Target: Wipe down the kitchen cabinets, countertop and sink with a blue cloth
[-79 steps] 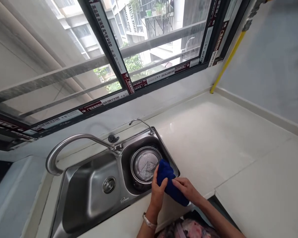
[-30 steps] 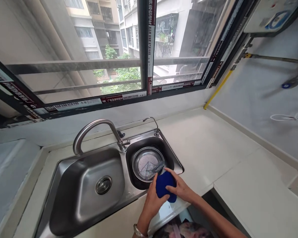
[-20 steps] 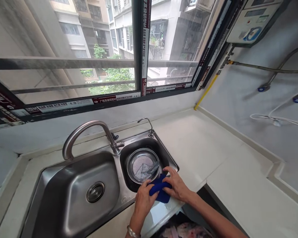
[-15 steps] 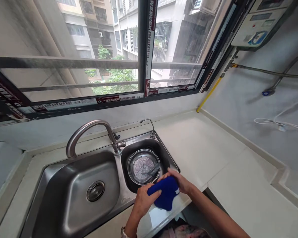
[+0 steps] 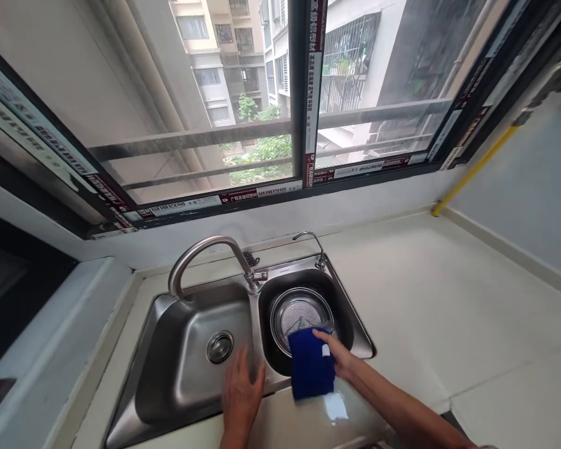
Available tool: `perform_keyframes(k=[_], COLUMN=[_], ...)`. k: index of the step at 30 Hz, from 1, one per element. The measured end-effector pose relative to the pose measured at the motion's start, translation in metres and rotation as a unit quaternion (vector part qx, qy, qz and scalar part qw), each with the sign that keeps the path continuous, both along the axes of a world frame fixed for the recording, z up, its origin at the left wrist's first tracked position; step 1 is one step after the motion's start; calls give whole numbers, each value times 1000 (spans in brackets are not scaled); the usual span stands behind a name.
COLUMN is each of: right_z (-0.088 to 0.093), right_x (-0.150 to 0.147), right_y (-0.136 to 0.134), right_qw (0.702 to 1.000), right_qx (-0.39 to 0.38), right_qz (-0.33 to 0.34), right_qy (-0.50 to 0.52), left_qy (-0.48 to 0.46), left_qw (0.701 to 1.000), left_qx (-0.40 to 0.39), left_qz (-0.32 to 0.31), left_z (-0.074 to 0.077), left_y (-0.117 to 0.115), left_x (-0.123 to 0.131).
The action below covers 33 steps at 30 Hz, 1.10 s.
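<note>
A folded blue cloth (image 5: 312,371) with a small white tag hangs from my right hand (image 5: 335,353), pinched at its upper right corner. It hangs over the front rim of the right sink basin. My left hand (image 5: 243,385) is apart from the cloth, fingers spread and a little blurred, above the front edge of the left basin (image 5: 194,374). Behind the cloth, a round metal strainer basket (image 5: 280,315) sits in the right basin (image 5: 343,312). A grey patterned piece (image 5: 302,325) lies inside it, partly hidden by the cloth.
A curved steel faucet (image 5: 210,242) stands behind the divider, and a thin spout (image 5: 311,234) at the right basin's back corner. The pale countertop (image 5: 425,280) stretches right to a yellow pipe (image 5: 474,168). A window with dark frames (image 5: 303,125) runs behind the sink.
My left hand has let go of the blue cloth and moved left over the left basin. The cloth now hangs flatter from my right hand. The view has turned left.
</note>
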State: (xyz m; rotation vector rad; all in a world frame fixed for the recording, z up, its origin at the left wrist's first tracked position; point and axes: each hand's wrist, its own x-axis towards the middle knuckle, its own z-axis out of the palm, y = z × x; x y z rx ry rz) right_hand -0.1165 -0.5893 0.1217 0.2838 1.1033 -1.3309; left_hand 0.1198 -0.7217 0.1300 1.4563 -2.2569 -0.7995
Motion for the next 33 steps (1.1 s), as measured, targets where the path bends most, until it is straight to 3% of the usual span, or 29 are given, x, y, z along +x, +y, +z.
perform_keyframes(k=[3,6,9,12,14,18,21,23,25,28,33], right_z=[11,22,26,19,3,-42,-71,-80,-83,-78,-59], right_x=[-17,-35,-60,-88,-105,-123,-126,-127,-128,-130,-142], right_y=[-38,-84,-129,-167,-187,-212,-212,-209,-209,-222,-281], right_qw=[998,978,911,852,794,615,498,449,418,395,412], right_qx=[-37,-62,-17,12,6,-12,-8,-10,-49,-166,-336], right_qz=[-38,-125,-240,-272,-244,-59,41,58,82,138,249], right_qy=[19,153,334,448,557,787,866,891,903,893,809], left_qy=[-49,-63,-43,-44,-55,-117,-191,-226,-256,-294,-302], left_qw=[998,993,989,983,981,974,954,943,936,926,920], left_qx=[41,101,142,172,174,158,183,191,184,178,191], left_qz=[5,17,24,49,63,114,143,152,156,157,161], left_z=[-25,-40,-48,-56,-61,-64,-58,-53,-51,-50,-53], left_y=[-10,-21,-35,-45,-45,-36,-33,-34,-36,-38,-38], left_x=[6,-11,-33,-51,-60,-73,-78,-81,-83,-85,-84])
